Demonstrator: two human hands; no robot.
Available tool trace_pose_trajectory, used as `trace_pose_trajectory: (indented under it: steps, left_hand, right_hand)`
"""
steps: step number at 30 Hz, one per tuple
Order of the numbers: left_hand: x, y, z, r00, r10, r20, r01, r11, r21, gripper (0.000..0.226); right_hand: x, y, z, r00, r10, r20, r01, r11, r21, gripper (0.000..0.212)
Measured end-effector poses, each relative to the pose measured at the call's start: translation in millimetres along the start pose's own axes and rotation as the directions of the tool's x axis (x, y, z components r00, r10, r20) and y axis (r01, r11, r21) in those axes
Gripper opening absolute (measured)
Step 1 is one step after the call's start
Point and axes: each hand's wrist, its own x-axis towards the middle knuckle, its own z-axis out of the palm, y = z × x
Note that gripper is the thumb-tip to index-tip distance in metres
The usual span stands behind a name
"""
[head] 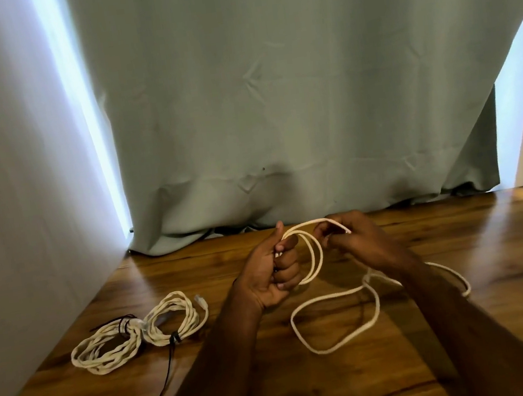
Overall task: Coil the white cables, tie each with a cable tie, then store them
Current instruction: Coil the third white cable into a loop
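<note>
Head view: left hand (271,273) fingers curl round the white cable (314,257) loops; right hand (355,238) pinches it.

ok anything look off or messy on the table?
Nothing damaged. The two tied coils lie touching at left, and their black cable ties trail long untrimmed tails. The third white cable is only partly coiled: the left hand holds a few loops, the right hand feeds it, the rest sprawls loose.

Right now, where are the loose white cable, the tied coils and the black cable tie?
Loose white cable (333,298), head view, strand lying on the table.
Tied coils (107,349), head view, left bundle's loops.
Black cable tie (168,369), head view, its long tail.
</note>
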Motion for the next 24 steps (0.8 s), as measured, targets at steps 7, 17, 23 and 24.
trace_pose_trajectory:
  steps: [7,17,23,24]
  left_hand:
    - [6,-3,-2,0.998,0.06,0.002,-0.06,0.996,-0.065,0.049]
    - [7,-5,7,0.999,0.042,0.025,-0.041,0.999,-0.013,0.043]
    - [8,-5,3,0.996,0.012,0.084,-0.01,1.0,-0.022,0.034]
    - [8,-5,2,0.998,0.011,0.067,-0.01,1.0,-0.022,0.034]
  right_hand:
    - [-7,-7,16,0.925,0.226,0.305,-0.353,0.808,0.472,0.036]
    - [-3,-12,1,0.925,0.248,0.289,-0.359,0.819,0.447,0.052]
    - [-3,-10,1,0.963,0.215,0.163,-0.259,0.906,0.335,0.054]
    - [-5,-9,2,0.975,0.18,0.131,-0.212,0.93,0.3,0.052]
